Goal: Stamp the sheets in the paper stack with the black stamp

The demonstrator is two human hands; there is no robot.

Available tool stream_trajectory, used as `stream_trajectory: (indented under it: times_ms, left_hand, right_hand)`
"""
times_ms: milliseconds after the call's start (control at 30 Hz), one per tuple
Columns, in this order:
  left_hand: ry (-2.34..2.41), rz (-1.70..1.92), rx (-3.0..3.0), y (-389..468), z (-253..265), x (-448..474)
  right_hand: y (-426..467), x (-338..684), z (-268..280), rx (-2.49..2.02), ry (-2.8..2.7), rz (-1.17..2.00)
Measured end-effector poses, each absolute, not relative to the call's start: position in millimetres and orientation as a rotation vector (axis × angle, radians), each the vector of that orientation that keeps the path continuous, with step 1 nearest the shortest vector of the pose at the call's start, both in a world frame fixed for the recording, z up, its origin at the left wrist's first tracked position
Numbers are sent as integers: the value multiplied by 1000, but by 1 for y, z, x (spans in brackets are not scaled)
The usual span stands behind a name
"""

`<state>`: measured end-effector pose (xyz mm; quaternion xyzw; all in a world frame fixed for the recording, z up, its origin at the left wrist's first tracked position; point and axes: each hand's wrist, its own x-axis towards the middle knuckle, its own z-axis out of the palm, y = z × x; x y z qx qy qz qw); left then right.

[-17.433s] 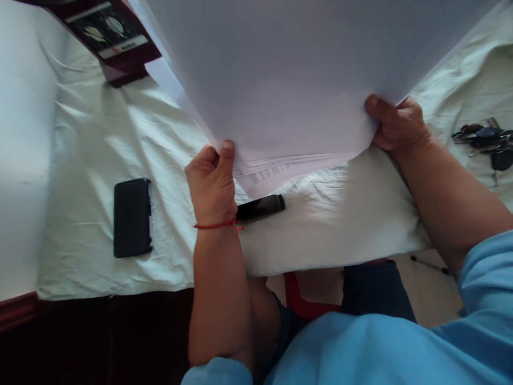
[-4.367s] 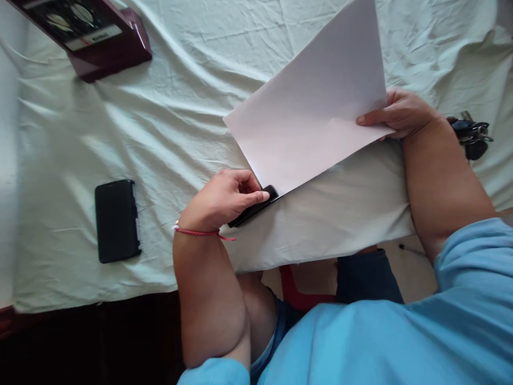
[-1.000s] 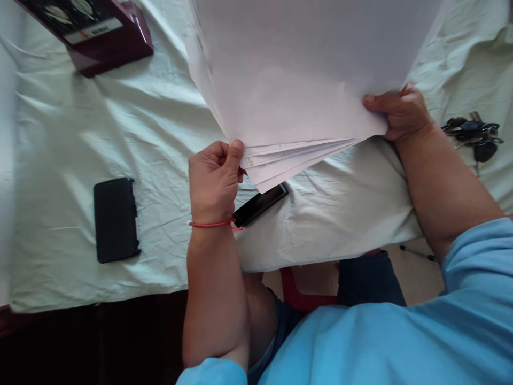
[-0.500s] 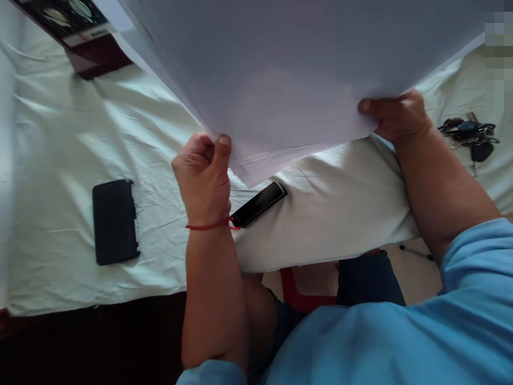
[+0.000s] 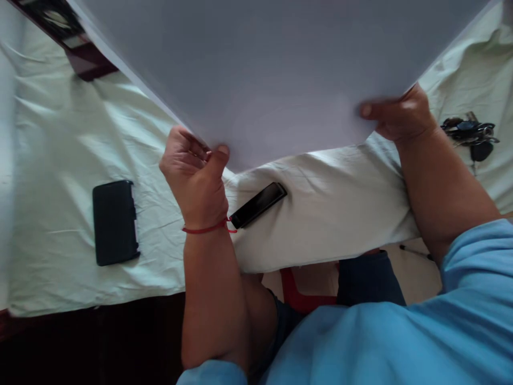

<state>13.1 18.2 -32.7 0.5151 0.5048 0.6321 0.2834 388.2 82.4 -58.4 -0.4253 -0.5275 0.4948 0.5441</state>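
Head view: we hold a white sheaf of paper sheets (image 5: 280, 80) up over the wrinkled pale-green cloth (image 5: 160, 267). Our left hand (image 5: 196, 176) pinches its near left corner, thumb on top; our right hand (image 5: 404, 115) grips its near right corner. Nearer us than the sheaf: a slim glossy black stapler (image 5: 258, 205). Left of it: a flat rectangular black case (image 5: 115, 222). Right of it: a bunch of black-and-metal keys (image 5: 471, 133).
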Motion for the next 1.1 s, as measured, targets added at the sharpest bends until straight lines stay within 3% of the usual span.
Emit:
stream_trajectory:
  times_ms: [200, 433, 667, 867, 1100]
  left_hand:
    - [1262, 1551, 1432, 17, -38, 14]
    - [1179, 1733, 1422, 21, -54, 5]
    - [1194, 1499, 1308, 17, -44, 3]
    - [1543, 1089, 1287, -3, -13, 9]
    - [1415, 1101, 1271, -1, -13, 18]
  right_hand:
    - [80, 387, -60, -1070, -1249, 1208]
    - [87, 399, -69, -1032, -1385, 1152]
    - [89, 416, -91, -1318, -1441, 977]
    - [82, 399, -77, -1257, -1354, 1120]
    - [78, 383, -60, -1224, -1246, 1267]
